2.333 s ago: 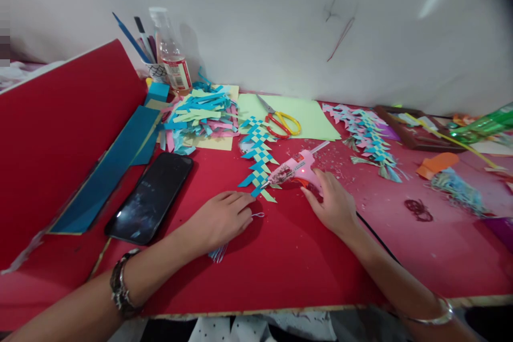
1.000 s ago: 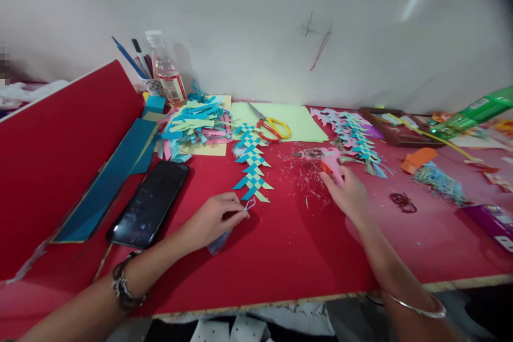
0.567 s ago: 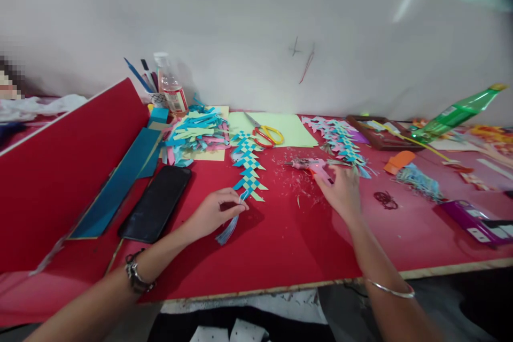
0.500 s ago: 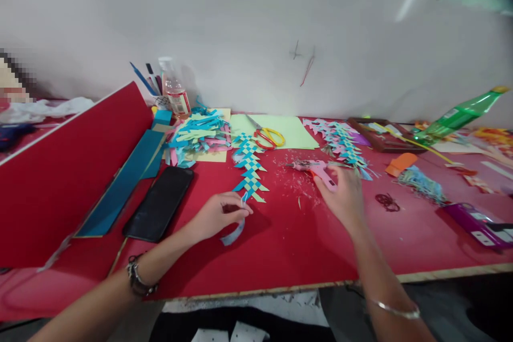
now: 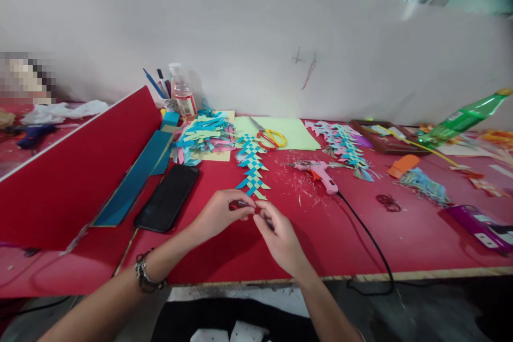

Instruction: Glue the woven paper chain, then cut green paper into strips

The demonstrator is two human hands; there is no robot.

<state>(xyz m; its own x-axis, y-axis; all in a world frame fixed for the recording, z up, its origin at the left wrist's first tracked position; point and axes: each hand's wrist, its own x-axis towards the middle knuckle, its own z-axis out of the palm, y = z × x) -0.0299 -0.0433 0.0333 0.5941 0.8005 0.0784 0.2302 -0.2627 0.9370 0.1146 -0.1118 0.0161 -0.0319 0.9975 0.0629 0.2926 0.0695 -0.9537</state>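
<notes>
My left hand (image 5: pixel 224 212) and my right hand (image 5: pixel 279 234) meet fingertip to fingertip over the table in front of me, both pinched closed. Whatever sits between the fingertips is hidden. Just beyond them lies a woven blue and pale-green paper strip (image 5: pixel 251 166) with pointed side tips. Right of it, a pink hot glue gun (image 5: pixel 320 172) rests on the table among thin glue strands, its black cord (image 5: pixel 371 235) running over the front edge. Red-and-yellow scissors (image 5: pixel 272 139) lie on pale-green paper sheets (image 5: pixel 302 133) at the back.
A pile of cut paper strips (image 5: pixel 206 136), a black phone (image 5: pixel 167 197) and a red board (image 5: pixel 92 171) are on the left. Behind stand a clear bottle (image 5: pixel 185 97) and a pen cup (image 5: pixel 170 104). Rightward are woven strips (image 5: pixel 340 141), a green bottle (image 5: pixel 460 117) and a purple box (image 5: pixel 479 230).
My right hand has let go of the glue gun and moved left to my left hand. The light-blue paper strip that hung from my left fingers no longer shows.
</notes>
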